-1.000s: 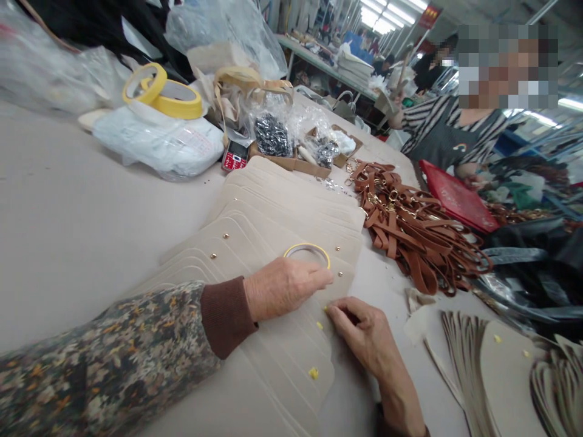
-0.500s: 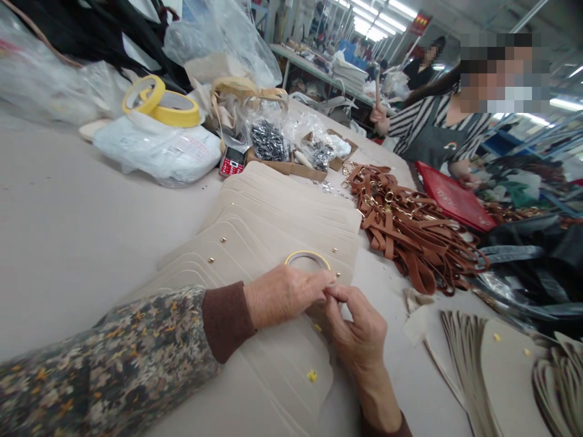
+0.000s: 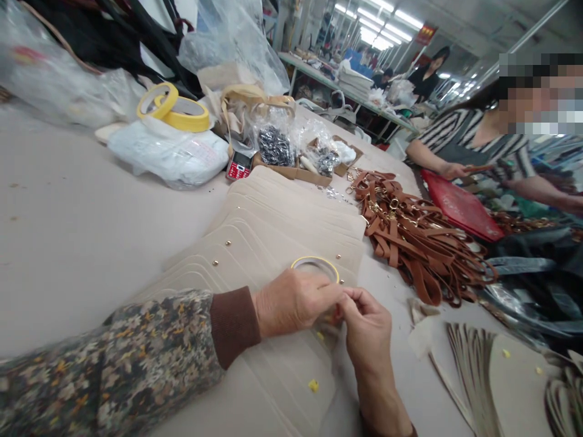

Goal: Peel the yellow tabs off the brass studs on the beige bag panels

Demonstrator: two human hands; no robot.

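Observation:
My left hand (image 3: 296, 303) is closed over a thin roll of yellow tape (image 3: 315, 261), whose upper rim shows behind the knuckles. At its thumb and forefinger, the fingertips of my right hand (image 3: 367, 321) meet it in a pinch. Whatever lies between those right fingertips is too small and hidden to make out. Both hands are above a fanned stack of beige panels (image 3: 268, 200) with small gold studs (image 3: 228, 243). On the panel below my hands sits a yellow tape scrap (image 3: 313, 385).
Brown straps with gold clasps (image 3: 401, 224) heap at right, near a red pad (image 3: 460, 203). More beige pieces (image 3: 514, 388) lie front right. At back left, yellow tape rolls (image 3: 189, 115) rest on a plastic-wrapped bundle (image 3: 168, 155). A co-worker (image 3: 483, 139) stands across the table.
My hands stay pinched together, with the right fingers turned slightly. The view has shifted a little. The co-worker has lowered the raised hammer-like tool and now leans over the red pad.

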